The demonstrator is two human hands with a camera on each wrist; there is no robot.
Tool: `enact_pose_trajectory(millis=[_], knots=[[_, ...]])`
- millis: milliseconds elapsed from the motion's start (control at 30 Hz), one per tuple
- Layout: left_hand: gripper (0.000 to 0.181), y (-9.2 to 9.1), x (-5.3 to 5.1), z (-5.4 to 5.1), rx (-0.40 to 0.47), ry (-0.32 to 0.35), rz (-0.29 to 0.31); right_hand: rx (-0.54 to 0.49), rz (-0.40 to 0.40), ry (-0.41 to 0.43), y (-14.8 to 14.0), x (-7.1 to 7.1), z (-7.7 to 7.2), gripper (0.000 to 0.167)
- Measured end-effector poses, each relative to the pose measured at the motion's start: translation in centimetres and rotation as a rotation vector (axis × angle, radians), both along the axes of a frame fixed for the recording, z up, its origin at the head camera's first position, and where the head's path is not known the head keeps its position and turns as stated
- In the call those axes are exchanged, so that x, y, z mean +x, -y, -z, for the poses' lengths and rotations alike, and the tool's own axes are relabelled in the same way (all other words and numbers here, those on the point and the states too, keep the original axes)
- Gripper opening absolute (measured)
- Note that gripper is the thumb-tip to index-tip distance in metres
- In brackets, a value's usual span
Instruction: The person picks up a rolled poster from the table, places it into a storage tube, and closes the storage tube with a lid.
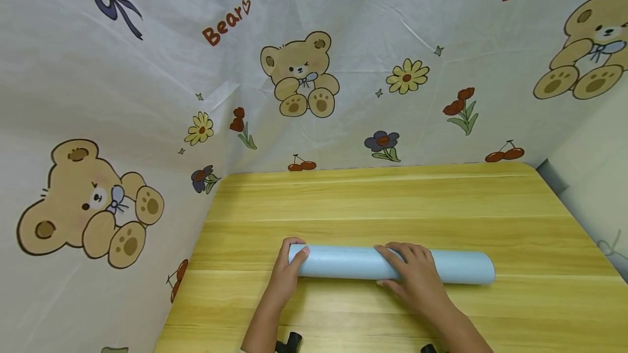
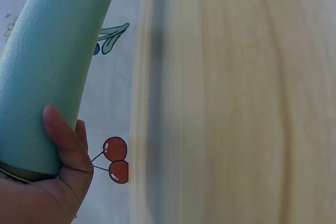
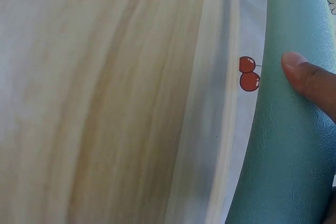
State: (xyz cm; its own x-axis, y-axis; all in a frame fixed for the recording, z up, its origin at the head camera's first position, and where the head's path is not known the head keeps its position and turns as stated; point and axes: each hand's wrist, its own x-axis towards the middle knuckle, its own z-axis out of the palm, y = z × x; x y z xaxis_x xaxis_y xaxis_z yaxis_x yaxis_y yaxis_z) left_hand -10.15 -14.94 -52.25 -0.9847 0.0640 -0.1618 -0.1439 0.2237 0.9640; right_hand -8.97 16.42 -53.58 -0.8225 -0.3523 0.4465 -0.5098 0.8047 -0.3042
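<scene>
A light blue rolled-up mat [image 1: 343,262] with a finely creased surface lies crosswise above the wooden table; whether it touches the tabletop is hard to tell. My left hand [image 1: 287,268] grips its left end, the thumb on the near side and fingers round the far side. Over the middle, slightly right, my right hand [image 1: 417,274] holds the roll, fingers across the top and thumb low in front. In the left wrist view the mat [image 2: 58,51] shows its end beside the left hand [image 2: 65,177]. The right wrist view has the right thumb [image 3: 310,80] lying along the mat [image 3: 289,145].
The yellow wood-grain table [image 1: 373,200] meets a white cloth [image 1: 353,15] printed with bears and flowers at the back and left. Black pieces [image 1: 290,342] show beside the wrists at the bottom edge. A thin cord [image 1: 610,247] hangs past the table's right side.
</scene>
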Motion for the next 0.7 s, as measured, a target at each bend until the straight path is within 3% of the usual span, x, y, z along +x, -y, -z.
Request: enact_pose_trajectory(millis=[233, 400, 700], knots=[[0.062, 0.4, -0.3, 0.5, 0.047, 0.025, -0.055, -0.041, -0.018, 0.027, -0.2, -0.2, -0.6, 0.081], [0.061, 0.7, -0.5, 0.7, 0.045, 0.038, -0.069, -0.078, -0.027, 0.024, -0.6, -0.4, -0.8, 0.075], [0.071, 1.6, -0.5, 0.7, -0.018, 0.032, -0.104, -0.093, 0.063, 0.018, -2.0, -0.6, -0.7, 0.068]])
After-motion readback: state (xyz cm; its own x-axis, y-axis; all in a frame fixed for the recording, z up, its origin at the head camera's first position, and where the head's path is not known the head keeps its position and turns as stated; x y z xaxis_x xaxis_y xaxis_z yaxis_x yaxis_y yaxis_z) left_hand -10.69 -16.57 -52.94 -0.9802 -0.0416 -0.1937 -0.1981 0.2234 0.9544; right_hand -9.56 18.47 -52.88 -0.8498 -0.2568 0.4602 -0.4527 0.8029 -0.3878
